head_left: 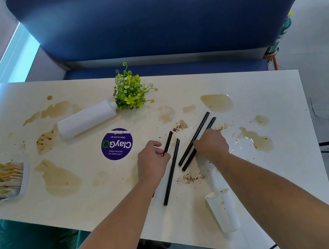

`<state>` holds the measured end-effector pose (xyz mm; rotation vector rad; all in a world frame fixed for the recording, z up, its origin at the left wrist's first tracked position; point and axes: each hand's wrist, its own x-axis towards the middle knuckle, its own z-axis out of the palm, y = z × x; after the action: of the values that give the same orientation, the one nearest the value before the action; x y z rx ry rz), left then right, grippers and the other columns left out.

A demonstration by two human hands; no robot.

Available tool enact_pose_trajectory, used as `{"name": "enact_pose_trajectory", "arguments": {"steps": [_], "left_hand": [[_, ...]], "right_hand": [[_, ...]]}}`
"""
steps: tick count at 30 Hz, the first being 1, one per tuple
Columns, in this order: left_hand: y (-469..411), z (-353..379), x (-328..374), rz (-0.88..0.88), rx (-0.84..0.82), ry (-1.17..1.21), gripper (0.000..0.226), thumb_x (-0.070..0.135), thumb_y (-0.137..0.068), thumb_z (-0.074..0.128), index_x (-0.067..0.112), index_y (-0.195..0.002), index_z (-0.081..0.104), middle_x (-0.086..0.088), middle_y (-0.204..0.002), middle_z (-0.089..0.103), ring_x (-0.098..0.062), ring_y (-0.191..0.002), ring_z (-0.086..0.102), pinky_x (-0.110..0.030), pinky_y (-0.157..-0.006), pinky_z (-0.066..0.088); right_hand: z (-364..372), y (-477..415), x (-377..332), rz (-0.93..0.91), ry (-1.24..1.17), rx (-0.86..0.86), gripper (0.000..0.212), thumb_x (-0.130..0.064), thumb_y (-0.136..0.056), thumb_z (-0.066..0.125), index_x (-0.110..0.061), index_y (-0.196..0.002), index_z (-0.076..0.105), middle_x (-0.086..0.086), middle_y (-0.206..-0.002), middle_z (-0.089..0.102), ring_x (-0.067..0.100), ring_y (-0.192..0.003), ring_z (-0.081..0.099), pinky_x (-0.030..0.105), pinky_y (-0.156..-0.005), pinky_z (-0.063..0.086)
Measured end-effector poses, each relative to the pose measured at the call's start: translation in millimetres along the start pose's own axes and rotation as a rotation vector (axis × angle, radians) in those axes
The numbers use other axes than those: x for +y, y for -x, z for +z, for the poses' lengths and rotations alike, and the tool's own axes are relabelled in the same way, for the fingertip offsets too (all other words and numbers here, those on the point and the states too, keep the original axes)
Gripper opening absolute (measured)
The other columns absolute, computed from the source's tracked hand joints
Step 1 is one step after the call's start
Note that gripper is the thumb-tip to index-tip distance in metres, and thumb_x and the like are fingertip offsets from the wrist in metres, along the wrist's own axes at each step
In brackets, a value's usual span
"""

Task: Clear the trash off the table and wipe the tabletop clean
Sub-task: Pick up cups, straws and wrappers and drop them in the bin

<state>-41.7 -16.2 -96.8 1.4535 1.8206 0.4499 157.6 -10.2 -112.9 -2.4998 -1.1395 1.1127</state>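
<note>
Both hands on the black sticks, and the clearing is only getting started!

The left hand (151, 159) has its fingers (155, 143) curled round a short black stick (168, 142), and the right hand (211, 144) closes over a pair of long black sticks (199, 135) near the middle of the table (285, 169). A fourth stick (172, 171) lies loose between the hands. By my read, nearly everything is left: a tipped paper cup (222, 210) at five o'clock near the front edge, a toppled white bottle (87, 120) at ten o'clock with a small plant (130, 92) touching its cap, a tray of packets (2, 182) hard against the left edge, crumbs (190, 178), and brown spills (60, 179) all over. No wiping done yet, it seems. Open room is at the far right corner; the blue bench (163, 16) closes off twelve o'clock.
</note>
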Motion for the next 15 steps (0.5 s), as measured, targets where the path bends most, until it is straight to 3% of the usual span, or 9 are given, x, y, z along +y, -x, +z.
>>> {"name": "enact_pose_trajectory", "arguments": {"steps": [4,7,15], "left_hand": [[-0.2,3.0,2.0,0.006,0.019,0.02,0.031,0.021,-0.082,0.077,0.027,-0.109,0.063,0.014,-0.083,0.068,0.002,-0.08,0.064,-0.017,-0.065,0.047],[-2.4,4.6,2.6,-0.005,0.033,0.044,0.031,0.02,-0.08,0.077,0.026,-0.108,0.064,0.014,-0.079,0.069,0.0,-0.076,0.066,-0.02,-0.068,0.052],[-3.8,2.8,6.5,-0.009,0.063,0.115,0.031,0.019,-0.078,0.079,0.026,-0.104,0.064,0.013,-0.079,0.068,0.006,-0.07,0.065,-0.014,-0.063,0.048]], "right_hand": [[1.9,-3.5,4.1,0.023,-0.07,0.003,0.021,-0.019,-0.08,0.062,-0.015,-0.071,0.043,0.004,-0.079,0.05,0.019,-0.054,0.046,0.023,-0.051,0.036],[1.6,-4.7,8.8,0.032,-0.155,0.002,0.028,-0.016,-0.076,0.063,-0.017,-0.065,0.037,-0.002,-0.06,0.038,0.018,-0.05,0.037,0.022,-0.05,0.032],[-10.5,-3.2,14.7,0.05,-0.293,0.056,0.04,-0.023,-0.078,0.065,-0.018,-0.053,0.034,-0.008,-0.041,0.034,0.013,-0.036,0.032,0.016,-0.043,0.03]]}}
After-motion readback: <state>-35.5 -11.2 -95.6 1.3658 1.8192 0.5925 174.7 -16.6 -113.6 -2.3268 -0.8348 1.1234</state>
